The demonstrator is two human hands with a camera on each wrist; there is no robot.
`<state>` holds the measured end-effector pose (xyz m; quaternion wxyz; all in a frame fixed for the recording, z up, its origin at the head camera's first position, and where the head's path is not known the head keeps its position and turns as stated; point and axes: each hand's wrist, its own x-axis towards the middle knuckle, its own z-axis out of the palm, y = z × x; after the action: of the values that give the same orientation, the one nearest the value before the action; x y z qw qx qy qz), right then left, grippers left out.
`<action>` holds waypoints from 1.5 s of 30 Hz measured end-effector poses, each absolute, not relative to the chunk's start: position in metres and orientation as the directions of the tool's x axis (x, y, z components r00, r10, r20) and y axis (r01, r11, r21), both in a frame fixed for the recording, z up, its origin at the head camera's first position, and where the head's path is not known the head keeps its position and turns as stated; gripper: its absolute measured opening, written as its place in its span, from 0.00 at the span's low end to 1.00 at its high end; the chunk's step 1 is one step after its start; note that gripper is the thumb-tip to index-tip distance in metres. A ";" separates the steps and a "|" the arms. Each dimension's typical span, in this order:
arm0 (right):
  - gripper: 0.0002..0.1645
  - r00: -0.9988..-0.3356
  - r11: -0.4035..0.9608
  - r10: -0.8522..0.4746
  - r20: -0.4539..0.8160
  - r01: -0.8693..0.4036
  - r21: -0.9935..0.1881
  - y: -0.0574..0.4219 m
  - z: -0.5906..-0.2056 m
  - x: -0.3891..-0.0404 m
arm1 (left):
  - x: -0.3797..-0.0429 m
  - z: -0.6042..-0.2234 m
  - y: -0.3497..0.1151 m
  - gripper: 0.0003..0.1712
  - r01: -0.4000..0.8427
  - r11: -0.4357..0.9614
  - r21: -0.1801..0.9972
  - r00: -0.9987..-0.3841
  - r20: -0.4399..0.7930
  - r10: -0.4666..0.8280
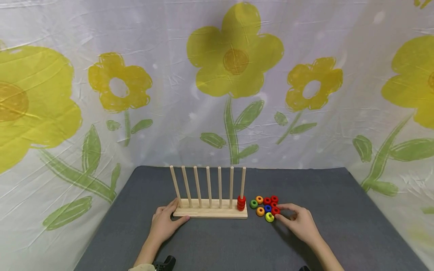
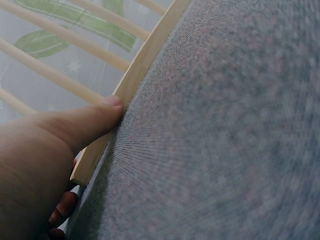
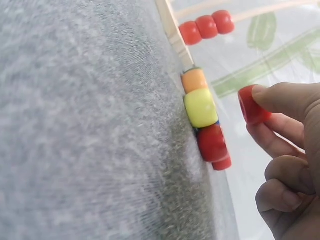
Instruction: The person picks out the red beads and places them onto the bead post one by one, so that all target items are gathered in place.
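Note:
A wooden peg rack (image 1: 210, 213) with several upright pegs stands on the dark cloth. My left hand (image 1: 163, 223) grips its left end, the thumb (image 2: 95, 120) against the front edge of the base and the other fingers round the end. Three red beads (image 3: 205, 27) are stacked on the rightmost peg. My right hand (image 1: 300, 223) pinches a red bead (image 3: 254, 106) between thumb and fingers. In the right wrist view that bead is held clear of the loose beads, among them a yellow bead (image 3: 201, 108) and another red bead (image 3: 212, 143).
Right of the rack lies a cluster of loose beads, including a green bead (image 1: 253, 204), an orange bead (image 1: 260, 211) and a blue bead (image 1: 268, 208). The dark cloth (image 1: 217, 244) covers the table. A flowered curtain (image 1: 169, 124) hangs behind it.

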<state>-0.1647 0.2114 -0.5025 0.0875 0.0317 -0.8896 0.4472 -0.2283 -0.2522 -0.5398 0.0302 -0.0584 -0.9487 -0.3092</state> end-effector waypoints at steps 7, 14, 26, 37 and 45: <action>0.18 -0.983 0.590 0.017 0.181 -0.136 -0.796 0.210 -0.500 -0.168 | -0.227 -0.538 -0.251 0.53 0.132 0.802 0.583 -0.991 0.097 0.093; 0.18 -0.982 0.581 0.023 0.188 -0.140 -0.802 0.205 -0.498 -0.173 | -0.228 -0.538 -0.252 0.52 0.130 0.803 0.581 -0.991 0.092 0.094; 0.19 -0.979 0.580 0.024 0.203 -0.152 -0.801 0.193 -0.493 -0.181 | -0.227 -0.538 -0.252 0.52 0.137 0.803 0.580 -0.990 0.098 0.098; 0.17 -0.977 0.568 0.036 0.210 -0.153 -0.809 0.187 -0.488 -0.185 | -0.227 -0.535 -0.251 0.52 0.144 0.804 0.576 -0.989 0.106 0.101; 0.18 -0.974 0.565 0.023 0.225 -0.173 -0.806 0.183 -0.485 -0.189 | -0.226 -0.535 -0.251 0.52 0.141 0.804 0.578 -0.990 0.104 0.099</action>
<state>-0.1887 0.1827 -0.4851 0.1058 0.0426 -0.8784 0.4642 -0.2260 -0.2512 -0.5355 0.0345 -0.0633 -0.9490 -0.3069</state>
